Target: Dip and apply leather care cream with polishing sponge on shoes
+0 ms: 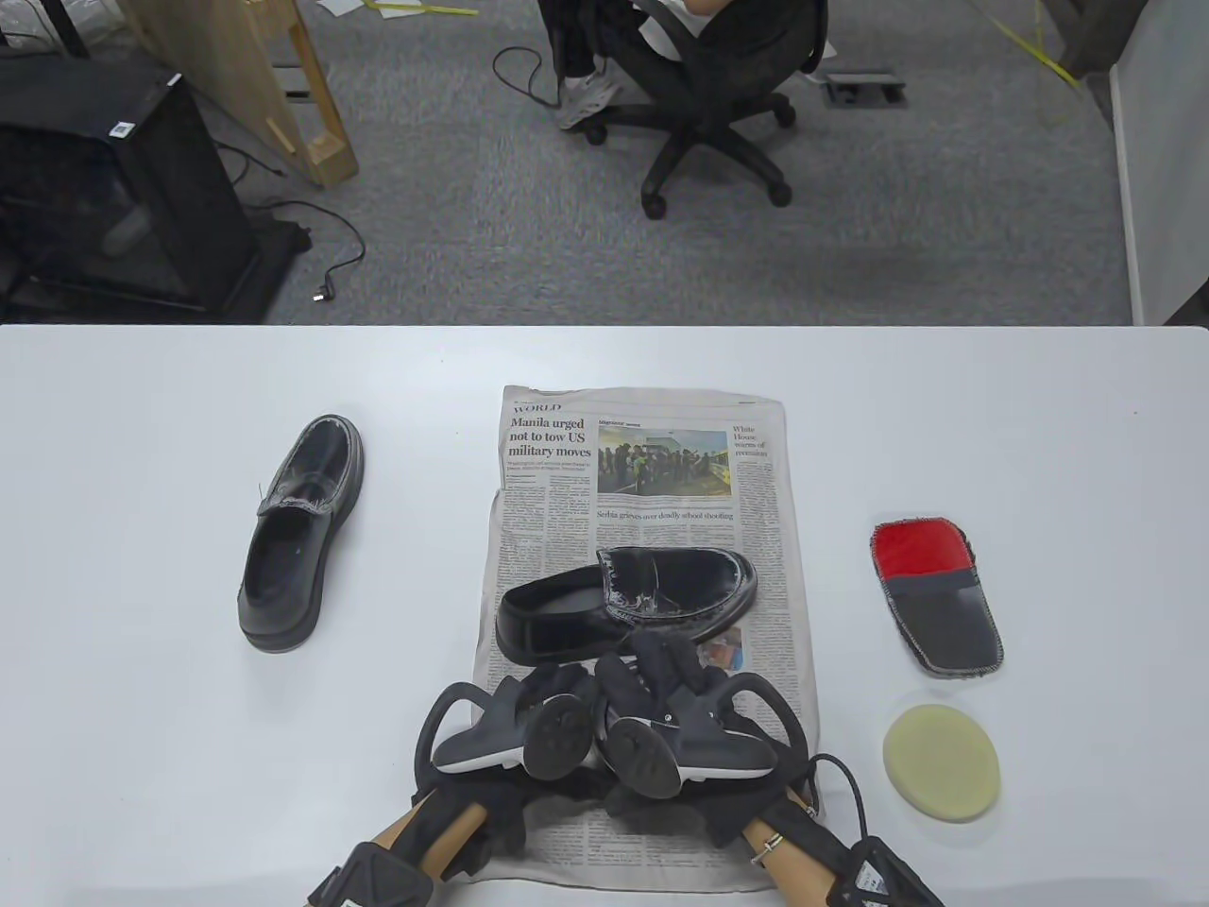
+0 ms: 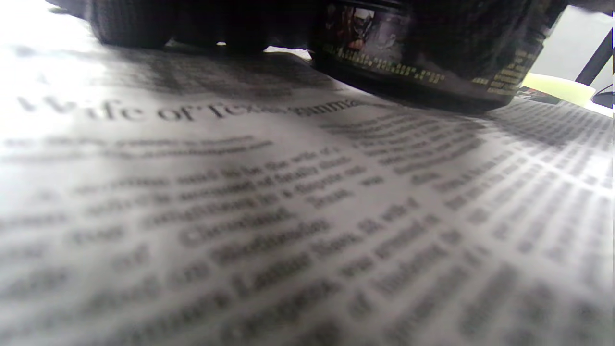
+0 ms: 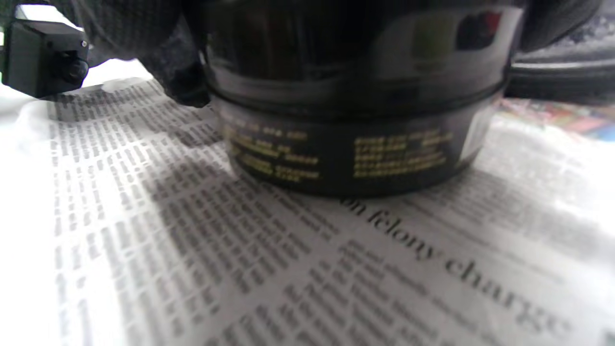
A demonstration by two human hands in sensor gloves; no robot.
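A black cream jar [image 3: 346, 144] with gold print stands on the newspaper [image 1: 652, 453]; it also shows in the left wrist view [image 2: 423, 62]. In the table view both hands hide it. My left hand [image 1: 543, 704] and right hand [image 1: 661, 690] are side by side over it, and gloved fingers [image 3: 158, 57] close around its lid and side. One black shoe [image 1: 628, 600] lies on the newspaper just beyond the hands. The round pale yellow sponge [image 1: 941, 762] lies on the table to the right, apart from both hands.
A second black shoe [image 1: 302, 534] stands on the white table [image 1: 142, 661] to the left. A red and grey polishing mitt [image 1: 935, 595] lies right of the newspaper, above the sponge. An office chair [image 1: 708, 94] stands beyond the table's far edge.
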